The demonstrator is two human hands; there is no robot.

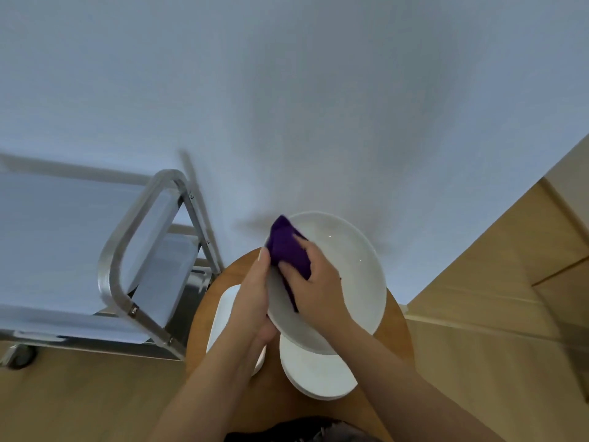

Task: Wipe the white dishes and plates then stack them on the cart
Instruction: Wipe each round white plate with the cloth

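Head view: white bowl [347, 275] tilted up off round wooden table [395, 333], gripped at near-left rim by left hand [255, 298], prob. to steady it & expose inside. Right hand [314, 282] clenched on purple cloth [288, 250], pressing it inside bowl near left-hand thumb. Under both hands: stacked white plates [318, 374] & a rectangular white dish [223, 314], apparently waiting. Left of left hand: metal cart [127, 250], shelves showing no dishes yet.
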